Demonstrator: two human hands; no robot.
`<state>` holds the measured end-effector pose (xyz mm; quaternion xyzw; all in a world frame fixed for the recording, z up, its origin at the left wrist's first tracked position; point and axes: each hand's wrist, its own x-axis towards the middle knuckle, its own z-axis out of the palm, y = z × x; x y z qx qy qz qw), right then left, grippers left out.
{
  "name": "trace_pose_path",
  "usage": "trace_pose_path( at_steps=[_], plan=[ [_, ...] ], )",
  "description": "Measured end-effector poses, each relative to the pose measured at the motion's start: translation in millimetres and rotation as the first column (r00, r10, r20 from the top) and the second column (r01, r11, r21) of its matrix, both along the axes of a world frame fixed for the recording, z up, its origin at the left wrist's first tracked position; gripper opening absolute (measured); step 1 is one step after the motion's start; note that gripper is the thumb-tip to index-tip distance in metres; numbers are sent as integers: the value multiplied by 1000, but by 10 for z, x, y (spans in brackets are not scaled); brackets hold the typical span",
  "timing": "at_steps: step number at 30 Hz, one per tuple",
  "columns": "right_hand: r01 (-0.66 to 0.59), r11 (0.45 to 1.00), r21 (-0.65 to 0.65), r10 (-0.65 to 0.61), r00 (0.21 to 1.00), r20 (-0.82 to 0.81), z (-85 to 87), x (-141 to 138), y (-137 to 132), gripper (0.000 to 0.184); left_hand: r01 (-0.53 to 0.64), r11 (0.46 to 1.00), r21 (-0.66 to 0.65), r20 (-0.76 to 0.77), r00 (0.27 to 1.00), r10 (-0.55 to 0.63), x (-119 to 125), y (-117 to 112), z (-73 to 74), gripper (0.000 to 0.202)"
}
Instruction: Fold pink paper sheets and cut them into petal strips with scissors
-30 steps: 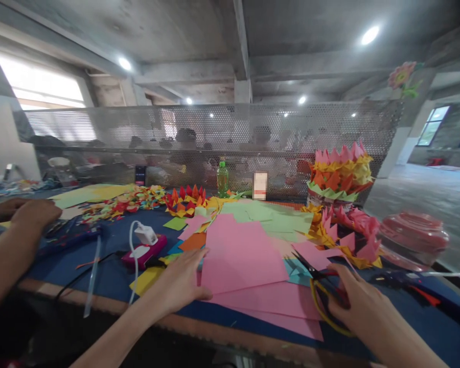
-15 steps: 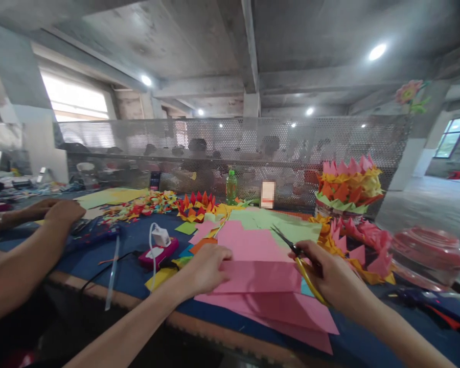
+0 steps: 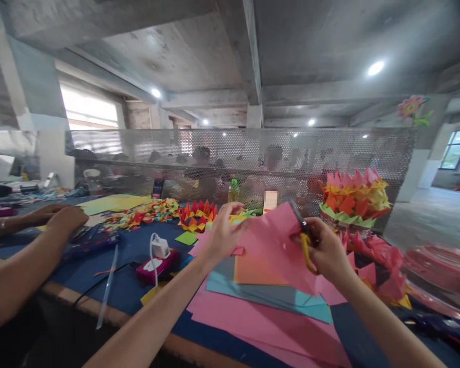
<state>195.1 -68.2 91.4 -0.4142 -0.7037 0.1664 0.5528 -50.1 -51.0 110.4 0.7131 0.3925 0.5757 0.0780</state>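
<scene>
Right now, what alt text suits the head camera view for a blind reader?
A person's left hand holds up a pink sheet over a blue table while the right hand grips yellow-handled scissors at its edge. Coloured sheets lie beneath, a folded paper crown stands at the right, and another person's hand rests at the left.

The scissors (image 3: 305, 244) at the right edge of the pink sheet (image 3: 276, 250) are motion-blurred, handles buried in the right hand (image 3: 327, 250). Further right, the jar (image 3: 440, 271) is blurred and cropped.

One pair of scissors (image 3: 304, 244), one bottle (image 3: 233, 191)
</scene>
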Motion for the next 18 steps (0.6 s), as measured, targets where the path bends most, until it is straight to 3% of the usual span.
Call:
trace_pose_path(
  at_steps=[3, 7, 10, 14, 18],
  plan=[
    [-4, 1000, 1, 4, 941, -339, 89, 240, 54, 33, -23, 999, -22, 147, 989, 26, 87, 195, -72, 39],
    [-103, 987, -125, 0, 774, -633, 52, 473, 123, 43, 13, 988, -155, 160, 987, 12, 352, 482, -191, 57],
    [-185, 971, -153, 10, 669, -744, -82, 570, 230, 46, 80, 954, -290, 201, 979, -21, 569, 662, -298, 66],
    [-305, 921, -240, 1, 620, -784, -257, 585, 358, 43, 231, 878, -419, 291, 950, -110, 735, 748, -489, 64],
    [-334, 908, -253, 5, 613, -790, -310, 543, 380, 42, 140, 942, -306, 260, 964, -58, 770, 575, -574, 59]
  ],
)
